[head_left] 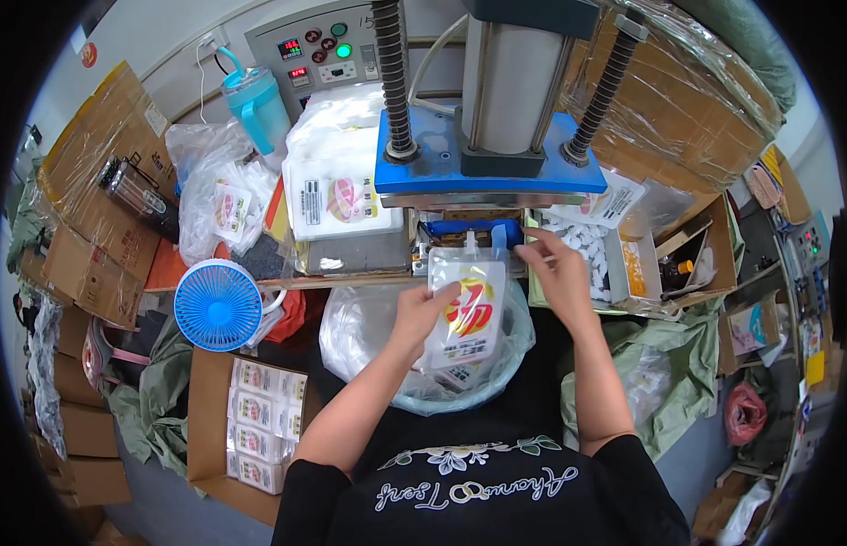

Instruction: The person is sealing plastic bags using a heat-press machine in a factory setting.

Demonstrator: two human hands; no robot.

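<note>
My left hand (421, 314) pinches the left edge of a clear and white spout pouch (469, 318) with a red and yellow print. The pouch hangs upright at the front of the bench, its pale spout (471, 242) at the top under the press. To the right of the spout, my right hand (558, 268) is raised with fingers bent and apart; nothing shows between them. Nearest to it is a blue part (505, 233) below the press plate. Beneath the pouch stands a tub lined with a clear plastic bag (360, 341), holding more printed pouches.
Overhead is a press with a blue plate (441, 168). Flat printed pouches (341, 196) are stacked at left, beside a blue fan (218, 306) and turquoise tumbler (259, 109). Small white pieces (587, 259) fill a tray at right. A carton (207, 428) of small packs stands lower left.
</note>
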